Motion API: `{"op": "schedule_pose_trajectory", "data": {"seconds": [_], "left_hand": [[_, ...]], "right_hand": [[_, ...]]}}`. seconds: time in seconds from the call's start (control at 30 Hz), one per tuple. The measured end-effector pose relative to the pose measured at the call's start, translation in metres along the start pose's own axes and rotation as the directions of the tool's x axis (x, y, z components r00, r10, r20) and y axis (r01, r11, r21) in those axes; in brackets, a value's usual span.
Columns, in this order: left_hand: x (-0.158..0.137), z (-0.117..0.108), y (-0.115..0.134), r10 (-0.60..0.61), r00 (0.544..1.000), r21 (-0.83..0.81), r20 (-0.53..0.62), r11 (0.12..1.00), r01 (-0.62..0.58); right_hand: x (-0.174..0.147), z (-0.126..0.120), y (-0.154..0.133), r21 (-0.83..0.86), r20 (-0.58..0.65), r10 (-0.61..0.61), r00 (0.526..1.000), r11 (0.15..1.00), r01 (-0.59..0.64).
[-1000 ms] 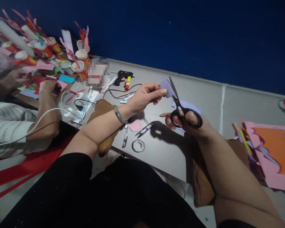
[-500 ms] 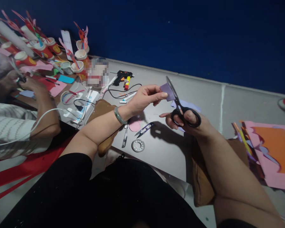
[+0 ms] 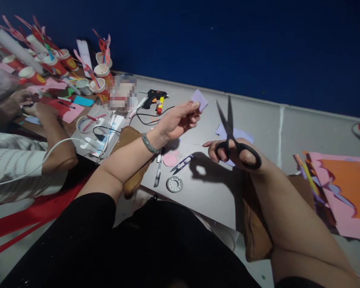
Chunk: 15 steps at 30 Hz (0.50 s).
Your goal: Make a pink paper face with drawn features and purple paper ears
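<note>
Pinched between the thumb and fingers of my left hand point(image 3: 181, 120) is a small piece of purple paper point(image 3: 199, 100), raised above the table. My right hand point(image 3: 237, 154) grips black-handled scissors point(image 3: 229, 134) through their finger loops. The scissor blades point away from me, slightly apart, with nothing between them and a gap to the left of them before the paper. Under and behind the right hand lies a larger sheet of purple paper point(image 3: 243, 135), partly hidden. A pink paper circle point(image 3: 169, 159) and small thread snips point(image 3: 183, 163) lie between my arms.
A tape roll point(image 3: 174, 184) and a pen point(image 3: 158, 172) lie near the front edge. Farther back are a glue gun point(image 3: 152, 98) and a glue stick point(image 3: 160, 106). Red cups point(image 3: 58, 66) crowd the left, beside a co-worker's arm point(image 3: 55, 136). Pink and orange paper point(image 3: 348, 188) lies right.
The purple paper has come out from the scissors; my left hand has turned and moved it left and up. The scissor blades have swung more upright. The co-worker's hand has shifted slightly.
</note>
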<state>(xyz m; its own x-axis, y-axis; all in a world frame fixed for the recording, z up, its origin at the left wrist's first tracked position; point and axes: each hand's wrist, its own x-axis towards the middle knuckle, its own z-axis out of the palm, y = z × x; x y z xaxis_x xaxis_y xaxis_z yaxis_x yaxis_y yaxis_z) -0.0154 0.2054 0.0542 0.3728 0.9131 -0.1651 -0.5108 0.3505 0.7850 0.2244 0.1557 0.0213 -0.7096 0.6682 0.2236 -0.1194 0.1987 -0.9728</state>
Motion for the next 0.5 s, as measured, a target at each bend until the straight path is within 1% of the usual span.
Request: {"op": "schedule_pose_trajectory", "data": {"seconds": [0.03, 0.07, 0.1, 0.13, 0.17, 0.2, 0.23, 0.27, 0.3, 0.33, 0.37, 0.4, 0.5], "left_hand": [[0.002, -0.002, 0.0, 0.002, 1.0, 0.014, 0.015, 1.0, -0.003], [0.004, -0.004, 0.0, 0.003, 0.999, 0.032, 0.033, 0.999, -0.004], [0.006, -0.005, -0.002, 0.004, 0.999, 0.055, 0.053, 0.998, -0.007], [0.007, -0.007, -0.004, 0.007, 0.997, 0.086, 0.078, 0.996, -0.014], [0.007, -0.008, -0.007, 0.011, 0.994, 0.129, 0.108, 0.991, -0.025], [0.007, -0.008, -0.01, 0.019, 0.989, 0.181, 0.144, 0.982, -0.045], [0.006, -0.009, -0.013, 0.026, 0.982, 0.241, 0.187, 0.968, -0.072], [0.004, -0.008, -0.016, 0.034, 0.972, 0.302, 0.232, 0.948, -0.105], [0.002, -0.008, -0.019, 0.043, 0.961, 0.359, 0.274, 0.922, -0.143], [0.0, -0.007, -0.022, 0.052, 0.95, 0.407, 0.308, 0.895, -0.181], [-0.002, -0.007, -0.024, 0.06, 0.94, 0.445, 0.335, 0.87, -0.214], [-0.003, -0.006, -0.026, 0.067, 0.933, 0.474, 0.354, 0.847, -0.24], [-0.004, -0.006, -0.028, 0.074, 0.926, 0.524, 0.37, 0.806, -0.274]], "right_hand": [[-0.001, 0.001, 0.0, -0.029, 0.016, 0.003, 1.0, 1.0, -0.003], [-0.001, 0.002, -0.001, -0.054, 0.006, -0.008, 1.0, 0.998, 0.008], [-0.001, 0.003, -0.001, -0.07, -0.05, -0.024, 0.998, 0.997, 0.02], [-0.001, 0.006, -0.001, -0.075, -0.15, -0.026, 0.988, 0.997, 0.015], [0.0, 0.008, 0.0, -0.078, -0.278, -0.022, 0.96, 0.997, 0.0], [0.002, 0.01, 0.001, -0.082, -0.415, -0.009, 0.91, 0.996, -0.027], [0.003, 0.012, 0.001, -0.084, -0.537, 0.005, 0.844, 0.995, -0.059], [0.005, 0.014, 0.001, -0.083, -0.627, 0.02, 0.779, 0.992, -0.092], [0.007, 0.015, 0.001, -0.077, -0.68, 0.031, 0.733, 0.99, -0.114], [0.009, 0.016, 0.001, -0.071, -0.708, 0.039, 0.705, 0.989, -0.126], [0.01, 0.016, -0.001, -0.069, -0.719, 0.042, 0.693, 0.989, -0.132], [0.011, 0.017, -0.002, -0.07, -0.718, 0.048, 0.695, 0.988, -0.14], [0.012, 0.017, -0.005, -0.077, -0.694, 0.075, 0.716, 0.981, -0.178]]}}
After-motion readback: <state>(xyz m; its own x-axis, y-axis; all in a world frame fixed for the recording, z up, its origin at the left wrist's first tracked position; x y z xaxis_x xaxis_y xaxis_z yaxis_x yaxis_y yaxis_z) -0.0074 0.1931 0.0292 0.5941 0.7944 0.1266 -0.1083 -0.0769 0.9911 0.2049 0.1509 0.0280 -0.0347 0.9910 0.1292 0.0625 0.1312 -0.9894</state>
